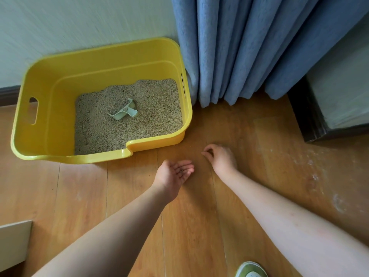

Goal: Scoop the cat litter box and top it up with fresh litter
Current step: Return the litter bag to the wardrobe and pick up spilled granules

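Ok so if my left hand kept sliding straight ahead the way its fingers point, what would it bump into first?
Probably nothing soon. The left hand, palm up, points right of the yellow litter box, so its line crosses bare wood floor toward the blue curtain. Depth is unclear; it might brush the box's corner.

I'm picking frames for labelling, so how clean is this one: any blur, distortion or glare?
Head view: the wall is streaked by motion blur; wide-angle distortion bows the yellow litter box and fans the curtain; light is soft daylight, with mild sheen on the floor; the scoop, left hand and right hand stay fairly sharp.
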### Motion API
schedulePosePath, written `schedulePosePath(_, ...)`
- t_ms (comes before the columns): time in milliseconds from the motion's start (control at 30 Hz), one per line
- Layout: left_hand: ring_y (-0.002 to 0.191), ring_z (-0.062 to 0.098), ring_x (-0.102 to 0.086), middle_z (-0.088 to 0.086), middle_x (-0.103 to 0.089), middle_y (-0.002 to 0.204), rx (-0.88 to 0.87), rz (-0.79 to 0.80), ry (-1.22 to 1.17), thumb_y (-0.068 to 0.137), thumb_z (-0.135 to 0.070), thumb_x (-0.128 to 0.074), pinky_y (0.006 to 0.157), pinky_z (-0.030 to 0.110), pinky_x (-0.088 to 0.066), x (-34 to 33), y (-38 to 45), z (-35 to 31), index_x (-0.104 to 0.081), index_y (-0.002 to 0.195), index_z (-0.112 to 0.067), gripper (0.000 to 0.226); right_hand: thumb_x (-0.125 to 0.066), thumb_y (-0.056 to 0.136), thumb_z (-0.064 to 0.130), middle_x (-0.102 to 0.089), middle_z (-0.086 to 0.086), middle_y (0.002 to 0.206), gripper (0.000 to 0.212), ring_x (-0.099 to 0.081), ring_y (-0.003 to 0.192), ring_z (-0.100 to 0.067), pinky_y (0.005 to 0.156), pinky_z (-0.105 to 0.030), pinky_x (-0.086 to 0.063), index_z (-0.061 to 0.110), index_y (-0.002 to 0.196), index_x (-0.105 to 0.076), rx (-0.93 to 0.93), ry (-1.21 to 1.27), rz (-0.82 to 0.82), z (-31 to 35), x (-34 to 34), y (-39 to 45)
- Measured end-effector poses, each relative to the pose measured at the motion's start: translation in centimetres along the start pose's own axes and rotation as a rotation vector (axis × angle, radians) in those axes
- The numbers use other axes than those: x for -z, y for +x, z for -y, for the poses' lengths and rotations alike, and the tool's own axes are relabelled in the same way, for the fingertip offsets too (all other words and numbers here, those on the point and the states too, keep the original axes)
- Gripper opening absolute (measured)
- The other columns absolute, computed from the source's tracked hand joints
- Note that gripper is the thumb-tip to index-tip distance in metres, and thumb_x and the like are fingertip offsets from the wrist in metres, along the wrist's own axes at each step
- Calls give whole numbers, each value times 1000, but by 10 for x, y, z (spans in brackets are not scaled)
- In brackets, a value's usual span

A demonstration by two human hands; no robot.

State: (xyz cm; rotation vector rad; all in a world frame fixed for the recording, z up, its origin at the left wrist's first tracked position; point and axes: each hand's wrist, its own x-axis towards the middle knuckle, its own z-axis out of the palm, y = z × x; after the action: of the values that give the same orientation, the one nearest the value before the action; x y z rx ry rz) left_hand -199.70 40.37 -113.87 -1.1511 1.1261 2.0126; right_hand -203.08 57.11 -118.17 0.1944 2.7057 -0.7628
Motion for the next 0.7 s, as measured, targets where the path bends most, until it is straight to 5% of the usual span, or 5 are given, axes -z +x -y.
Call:
schedulePosePath(167,92,30,-66,25,-69,100,4,0,-3,98,-17,-23,84,31,-54,-3,-2,0,-66,101,8,50,-56,94,37,-67,3,103,21,-62,89,-17,71,-27,-49,22,104,-67,-23,81,1,3,6,-2)
schedulePosePath(300,99,34,-65,27,-67,108,44,36,-37,99,-17,-25,89,35,-54,-12,-6,3,-61,108,10,46,-62,90,33,-58,11,74,13,-54,69,-9,60,-24,-41,23,94,-70,158,249,19,16,13,-27)
schedulePosePath(400,93,31,-62,23,-64,100,14,28,-74,97,-13,-30,86,36,-53,-20,-7,8,-59,102,7,36,-63,89,32,-69,4,89,16,-63,81,-11,73,-30,-53,23,97,-73,270,327,75,21,12,-44)
schedulePosePath(567,83,27,-63,24,-68,92,50,35,2,98,-16,-24,80,29,-53,-27,-5,12,-64,95,8,47,-60,92,34,-71,5,95,25,-63,84,-9,71,-21,-47,18,107,-73,51,418,-98,4,24,-38)
schedulePosePath(700,82,27,-64,24,-68,91,61,36,25,97,-16,-25,79,28,-53,-21,-8,12,-65,95,9,47,-65,89,35,-54,9,67,23,-48,60,-5,55,-19,-37,19,104,-73,-36,345,-131,-23,27,-17)
